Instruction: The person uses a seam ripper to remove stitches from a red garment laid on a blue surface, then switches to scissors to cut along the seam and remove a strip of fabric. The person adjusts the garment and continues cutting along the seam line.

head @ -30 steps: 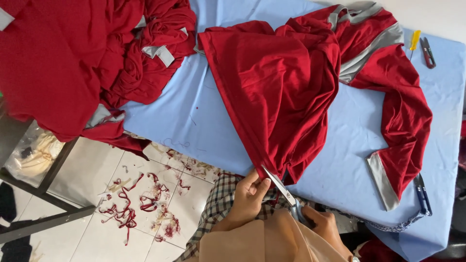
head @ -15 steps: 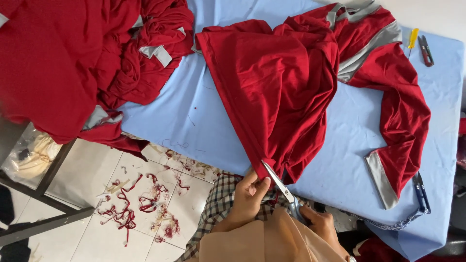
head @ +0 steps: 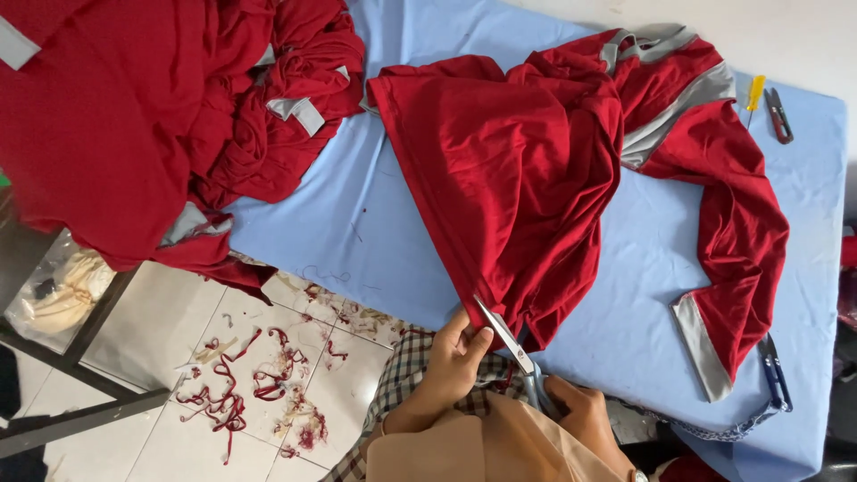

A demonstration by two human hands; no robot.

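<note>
Red garment [head: 527,178]: we see it spread over the blue-covered bench [head: 357,223], its grey-trimmed collar toward the far edge and one grey-cuffed sleeve trailing to our right; its lower hem comes to a point at the near edge of the bench.
Scissors [head: 506,337]: silver blades lie against the hem's near tip, pointing up along the folded edge; the handles sit low, partly hidden by our right hand.
Left hand [head: 453,361]: fingers curled, thumb up beside the blades, pinching the hem edge just left of the scissors.
Right hand [head: 580,411]: closed around the scissor handles at the bench's near edge; we cannot see the fingers inside the loops.
Pile of red cloth [head: 152,116]: heaped at the left end of the bench, with grey bands showing, well apart from our hands.
Small tools: a yellow-handled tool [head: 755,91] and a thread snip [head: 779,116] lie at the far right corner; a second pair of scissors [head: 775,373] rests at the right near the cuff.
Floor: red offcuts [head: 223,397] lie scattered on the pale tiles below the bench.
</note>
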